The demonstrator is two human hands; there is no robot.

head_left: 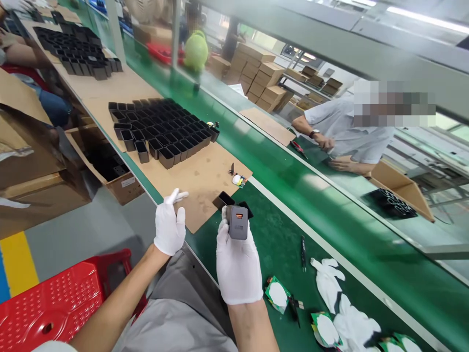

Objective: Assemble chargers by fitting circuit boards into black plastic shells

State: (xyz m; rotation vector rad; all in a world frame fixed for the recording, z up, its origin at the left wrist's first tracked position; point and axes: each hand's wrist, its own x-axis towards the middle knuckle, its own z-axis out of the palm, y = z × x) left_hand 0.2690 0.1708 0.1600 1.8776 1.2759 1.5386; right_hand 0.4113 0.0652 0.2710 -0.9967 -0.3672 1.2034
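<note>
My right hand (240, 269), in a white glove, is closed around a dark grey charger (239, 229) with an orange USB port on its end face. Just beyond it lie a black open housing (223, 200) and a second dark piece, partly covered by the charger. My left hand (170, 225), also gloved, rests at the bench edge by the brown cardboard sheet (198, 178). Its fingers are stretched out and nothing is in them. Many black open-topped housings (164, 129) stand in rows on the cardboard. A small circuit board (240, 181) lies at the sheet's right corner.
On the green bench at right lie black tweezers (303, 253), white gloves (327, 283) and several circuit boards (277, 294) with white pads. A red stool (51, 303) stands at lower left, near a carton (126, 188). A co-worker (340, 132) sits across the line.
</note>
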